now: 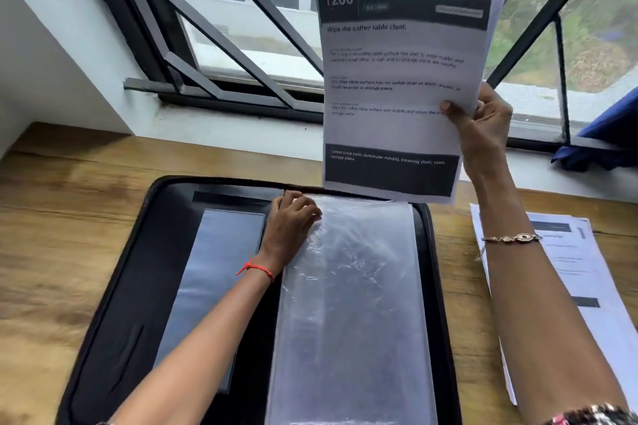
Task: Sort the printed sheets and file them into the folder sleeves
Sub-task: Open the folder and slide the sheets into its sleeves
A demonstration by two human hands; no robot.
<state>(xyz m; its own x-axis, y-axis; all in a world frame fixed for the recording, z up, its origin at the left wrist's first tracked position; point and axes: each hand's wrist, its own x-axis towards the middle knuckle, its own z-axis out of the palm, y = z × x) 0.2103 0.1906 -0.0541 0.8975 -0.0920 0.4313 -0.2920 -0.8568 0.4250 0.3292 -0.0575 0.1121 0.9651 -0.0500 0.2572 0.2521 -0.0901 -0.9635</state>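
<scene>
Sheets (397,86) upright, header (404,7) up, gripped by R hand (483,128); L hand (291,228) rests on sleeve (355,304).

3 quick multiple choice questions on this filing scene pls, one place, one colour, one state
1. Where does the loose pile of sheets lie relative to the folder?
A) left of it
B) right of it, on the table
C) on top of it

2. What colour is the thread on the left wrist?
A) red
B) green
C) blue

3. What is the right hand doing?
A) holding printed sheets up
B) lying flat on the table
C) hanging empty

Key: 1 B, the pile lies beyond the folder's right edge; 2 A, the thread is red; 3 A, it grips the sheets' right edge.
</scene>
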